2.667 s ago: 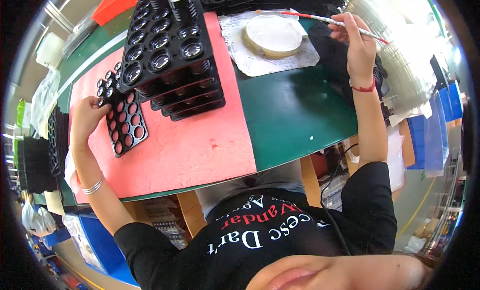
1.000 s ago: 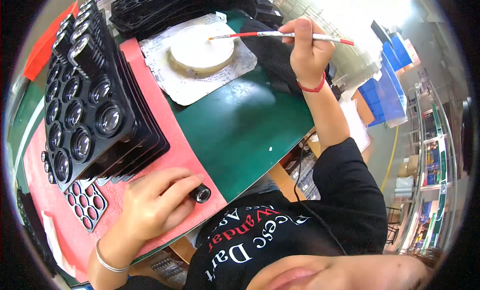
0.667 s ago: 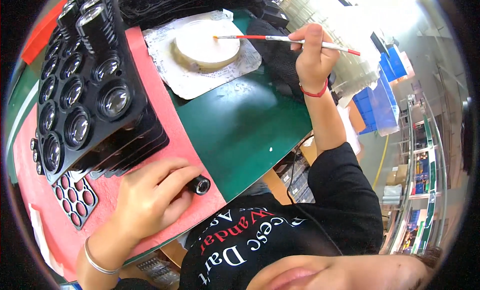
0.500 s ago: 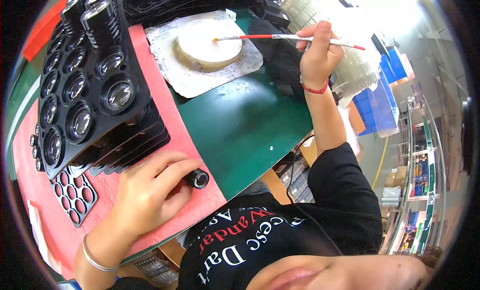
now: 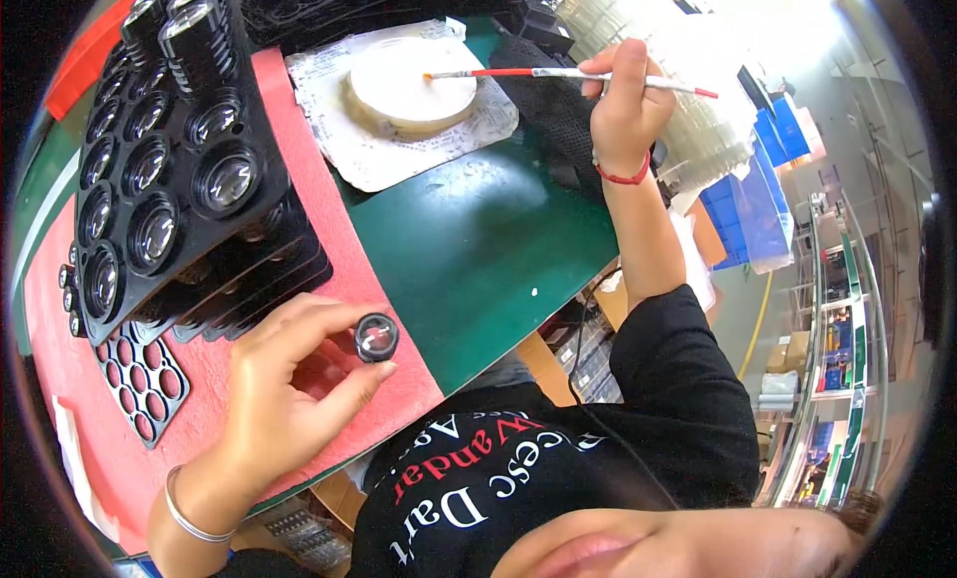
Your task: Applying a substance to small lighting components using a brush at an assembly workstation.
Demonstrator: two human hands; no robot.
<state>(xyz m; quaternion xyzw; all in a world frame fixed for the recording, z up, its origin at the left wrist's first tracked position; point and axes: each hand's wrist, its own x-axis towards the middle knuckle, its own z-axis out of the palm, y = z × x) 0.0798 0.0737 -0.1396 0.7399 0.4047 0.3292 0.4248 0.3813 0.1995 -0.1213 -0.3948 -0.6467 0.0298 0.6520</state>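
Between thumb and fingers, my left hand [image 5: 299, 374] grips a small black lens barrel [image 5: 376, 339], its glass end facing up. It is above the pink foam mat [image 5: 409, 374], close to a stack of black lens trays [image 5: 189, 249]. My right hand [image 5: 630, 110] pinches a thin paintbrush [image 5: 513, 72] with a red and white handle. The brush's orange tip touches or hovers just over a round white pad [image 5: 414, 80]; which of the two I cannot tell. That pad rests on a white, stained sheet [image 5: 369, 169].
A black plate with round holes [image 5: 150, 389] lies on the foam beside the trays. Several lens barrels [image 5: 194, 45] stand on the top tray. Clear plastic trays [image 5: 688, 120] are piled at the back right, with blue bins [image 5: 733, 219] beyond the green table [image 5: 478, 269].
My left hand has turned the lens barrel so its glass faces up more, and has raised it slightly. The brush has stayed at the white pad. The whole view has shifted a little.
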